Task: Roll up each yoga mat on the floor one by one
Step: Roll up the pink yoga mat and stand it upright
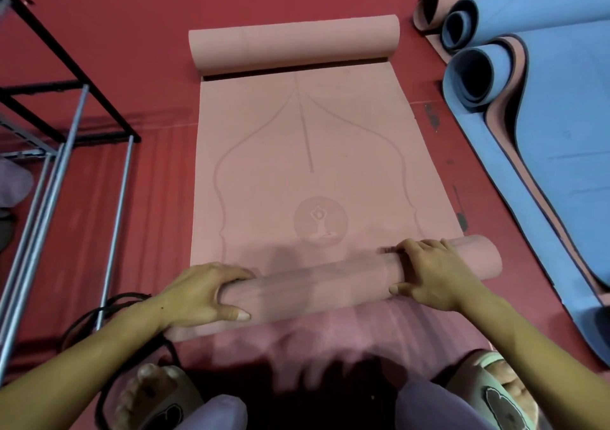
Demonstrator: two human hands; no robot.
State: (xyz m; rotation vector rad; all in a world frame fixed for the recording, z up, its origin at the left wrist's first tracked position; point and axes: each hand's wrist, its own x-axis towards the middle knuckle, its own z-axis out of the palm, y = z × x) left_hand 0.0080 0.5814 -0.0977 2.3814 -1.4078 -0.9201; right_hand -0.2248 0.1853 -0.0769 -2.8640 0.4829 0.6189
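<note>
Rolling has barely begun on the pink yoga mat (313, 152) spread on the red floor (132, 33): left hand (204, 292) and right hand (432, 274) curl over its near roll (330, 287), while blue mats (544, 83) alongside lie half unrolled.

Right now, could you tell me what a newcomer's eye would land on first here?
First, the pink mat spread down the middle of the red floor, curled at its far end. At its near end the left hand and right hand grip the roll being formed. To the right lie blue mats, partly rolled.
</note>
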